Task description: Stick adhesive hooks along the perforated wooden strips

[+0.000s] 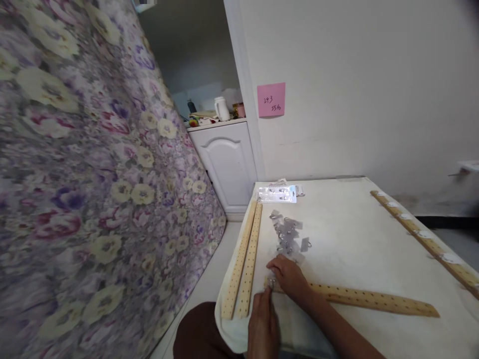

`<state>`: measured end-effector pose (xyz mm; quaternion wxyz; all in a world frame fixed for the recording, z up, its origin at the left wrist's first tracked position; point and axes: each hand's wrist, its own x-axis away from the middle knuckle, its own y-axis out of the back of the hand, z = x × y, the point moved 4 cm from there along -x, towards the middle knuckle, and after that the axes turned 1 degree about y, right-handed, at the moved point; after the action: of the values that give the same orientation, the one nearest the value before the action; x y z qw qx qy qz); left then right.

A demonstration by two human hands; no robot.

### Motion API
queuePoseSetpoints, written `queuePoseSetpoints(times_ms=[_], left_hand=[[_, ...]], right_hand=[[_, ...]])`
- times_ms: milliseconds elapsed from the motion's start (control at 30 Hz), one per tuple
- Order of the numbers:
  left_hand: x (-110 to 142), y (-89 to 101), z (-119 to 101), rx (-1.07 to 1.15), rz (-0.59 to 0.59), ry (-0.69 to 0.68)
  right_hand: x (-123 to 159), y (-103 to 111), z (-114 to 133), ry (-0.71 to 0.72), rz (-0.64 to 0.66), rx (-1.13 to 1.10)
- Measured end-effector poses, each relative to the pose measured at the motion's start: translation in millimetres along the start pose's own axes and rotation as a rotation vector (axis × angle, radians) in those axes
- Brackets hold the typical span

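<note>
A pale wooden strip with rows of holes [368,297] lies across the near part of the table. At its left end is a small clear piece with shiny metal [271,282]. My left hand [263,324] reaches up from below, its fingers together and their tips against that piece. Over the same end of the strip lies my right hand [290,276], fingers bent and closed; whatever sits under them is hidden. Just beyond it is a loose pile of small clear squares with metal hooks or rings [286,233]. One such clear square [305,244] lies apart to the right.
Two more perforated strips [251,259] lie along the table's left edge. Another strip [415,232] with whitish pieces spaced along it runs down the right edge. A clear package [277,194] lies at the back. Floral curtain [112,189] hangs left; a white cabinet [228,164] stands behind.
</note>
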<state>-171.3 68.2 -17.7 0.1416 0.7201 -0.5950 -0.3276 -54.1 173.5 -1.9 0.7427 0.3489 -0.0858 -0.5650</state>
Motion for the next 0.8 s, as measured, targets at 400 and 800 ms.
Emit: queuePoseSetpoints(times_ms=[400, 800], left_hand=[[6.3, -14.3, 22.1, -0.088, 0.078, -0.014], [4.4, -11.6, 13.4, -0.09, 0.088, -0.027]], right_hand=[[-1.3, 1.0, -0.4, 0.001, -0.011, -0.023], [-1.5, 0.2, -1.3, 0.0, -0.018, -0.024]])
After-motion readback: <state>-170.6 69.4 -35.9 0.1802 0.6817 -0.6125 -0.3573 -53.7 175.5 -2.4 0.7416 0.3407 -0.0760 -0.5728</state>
